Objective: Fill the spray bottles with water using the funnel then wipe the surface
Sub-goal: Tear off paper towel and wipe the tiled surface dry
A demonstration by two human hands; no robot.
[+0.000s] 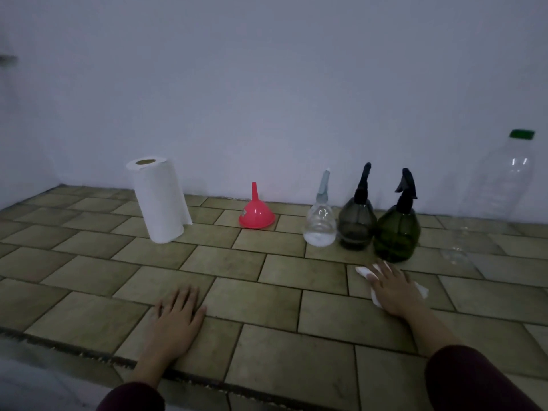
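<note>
Dim olive-tiled surface (267, 295) against a white wall. Left hand (175, 318) rests flat, fingers straight; red plastic funnel (256, 215) stands inverted; right hand (394, 289) presses a white paper towel (366, 272) just before the dark-green spray bottle (397, 232). A wide wipe risks toppling it.

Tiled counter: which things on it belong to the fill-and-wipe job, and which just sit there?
Job: clear spray bottle, grey spray bottle, green spray bottle, pink plastic funnel, white paper towel under right hand, large clear plastic bottle.
Idle: paper towel roll, left hand.
</note>
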